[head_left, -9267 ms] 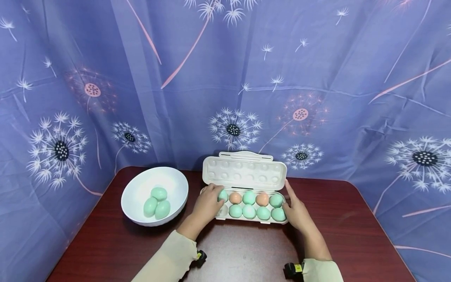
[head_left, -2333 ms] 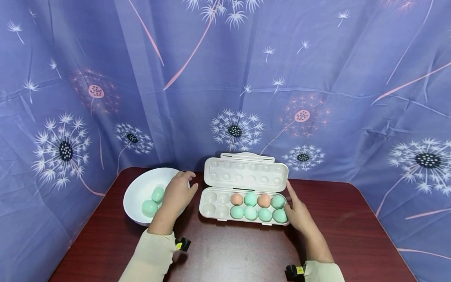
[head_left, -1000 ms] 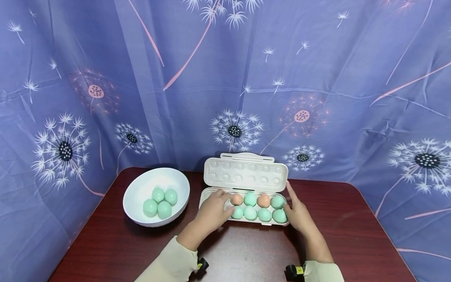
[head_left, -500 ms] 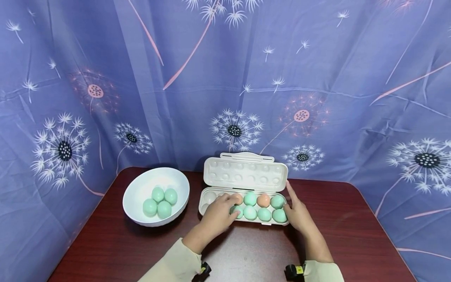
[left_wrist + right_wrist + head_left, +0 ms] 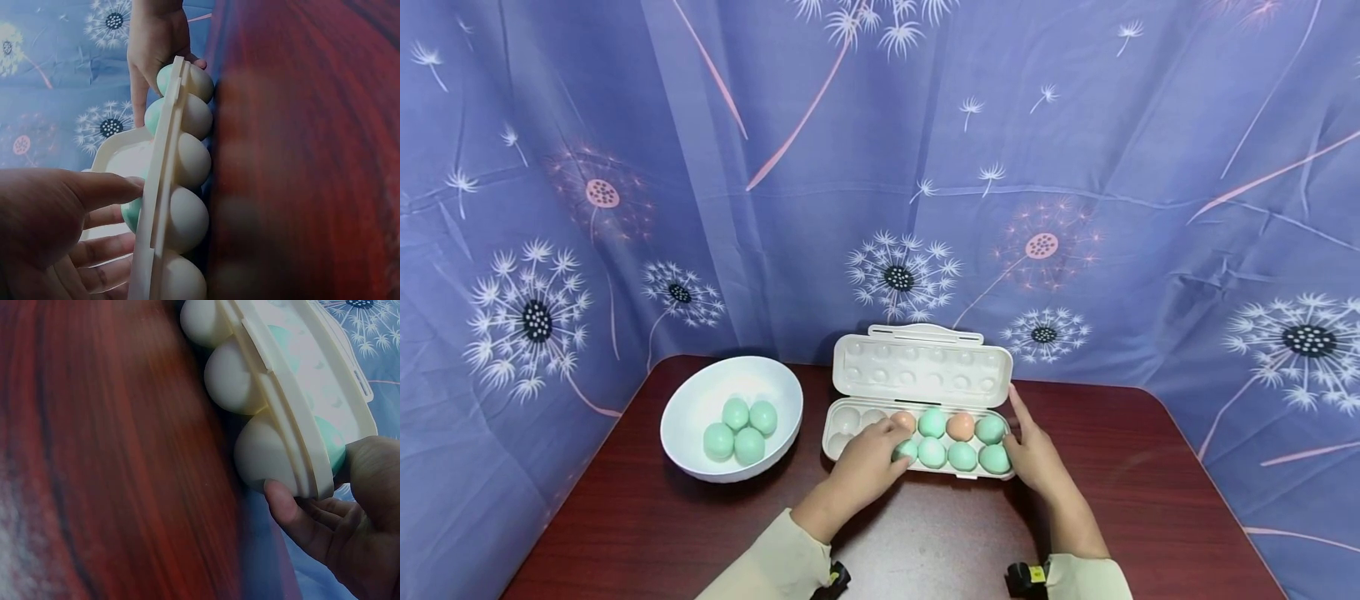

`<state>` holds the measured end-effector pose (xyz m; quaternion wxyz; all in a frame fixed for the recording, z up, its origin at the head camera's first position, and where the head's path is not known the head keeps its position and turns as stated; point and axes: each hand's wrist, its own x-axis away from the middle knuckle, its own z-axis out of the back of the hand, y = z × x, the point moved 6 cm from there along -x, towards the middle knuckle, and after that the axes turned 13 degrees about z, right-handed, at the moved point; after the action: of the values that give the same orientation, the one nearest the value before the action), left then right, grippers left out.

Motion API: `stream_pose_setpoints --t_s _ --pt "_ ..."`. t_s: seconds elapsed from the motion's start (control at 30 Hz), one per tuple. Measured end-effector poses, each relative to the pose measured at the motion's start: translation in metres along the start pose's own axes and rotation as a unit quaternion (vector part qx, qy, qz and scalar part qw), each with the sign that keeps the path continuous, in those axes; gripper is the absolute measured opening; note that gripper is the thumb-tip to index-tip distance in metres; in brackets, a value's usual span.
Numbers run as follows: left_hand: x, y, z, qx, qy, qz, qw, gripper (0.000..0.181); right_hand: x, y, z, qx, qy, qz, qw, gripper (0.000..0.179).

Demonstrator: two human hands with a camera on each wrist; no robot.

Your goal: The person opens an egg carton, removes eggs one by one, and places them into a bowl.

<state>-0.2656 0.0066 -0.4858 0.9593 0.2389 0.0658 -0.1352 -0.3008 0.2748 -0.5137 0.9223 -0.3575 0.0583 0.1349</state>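
Observation:
A long cream egg carton (image 5: 922, 367) stands with its lid up, holding green eggs and two orange ones; the cups at its left end are bare. My left hand (image 5: 868, 460) reaches over these cups, thumb and fingers around the leftmost green egg (image 5: 907, 451) of the front row. In the left wrist view that egg (image 5: 130, 215) shows between thumb and fingers, still seated in its cup. At the carton's right end, my right hand (image 5: 1036, 457) grips the tray; the right wrist view shows the thumb (image 5: 281, 500) against the underside of the end cup.
A white bowl (image 5: 681, 437) with several green eggs (image 5: 749, 447) stands left of the carton on the dark red wooden table (image 5: 1150, 492). Behind the table hangs a blue dandelion-patterned curtain (image 5: 820, 275).
Two more eggs have left the carton's left end, and the bowl holds more green ones. My left hand has come from the bowl to the carton and drifted right. The right hand stays.

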Motion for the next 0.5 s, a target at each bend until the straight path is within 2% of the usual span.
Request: stream_pose_setpoints --t_s 0.2,0.5 --pt "0.0009 0.002 0.001 0.008 0.009 -0.007 0.9999 0.028 -0.0003 0.0007 0.0 0.004 0.002 0.005 1.0 0.083" --pt "0.0005 0.0009 -0.0012 -0.001 0.006 -0.001 1.0 0.022 -0.0002 0.0015 0.0 0.006 0.004 0.005 1.0 0.084"
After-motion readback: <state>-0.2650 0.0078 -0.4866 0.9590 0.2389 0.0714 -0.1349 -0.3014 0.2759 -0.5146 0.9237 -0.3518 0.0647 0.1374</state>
